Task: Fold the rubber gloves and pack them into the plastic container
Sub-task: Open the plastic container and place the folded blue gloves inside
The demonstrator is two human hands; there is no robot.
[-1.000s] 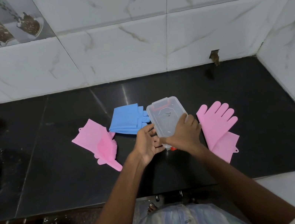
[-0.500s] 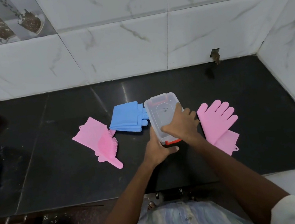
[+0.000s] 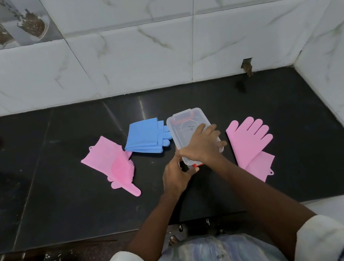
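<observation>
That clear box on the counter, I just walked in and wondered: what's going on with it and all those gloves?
A person is working on the lidded plastic container on the black counter. The right hand presses down on its lid, while the left hand works at the near end by the red latch. None of the gloves is packed: the blue gloves lie folded beside it, and a pink glove lies on each side.

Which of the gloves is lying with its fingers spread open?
The pink glove right of the container; the other pink glove is folded over, and the blue gloves lie stacked.
</observation>
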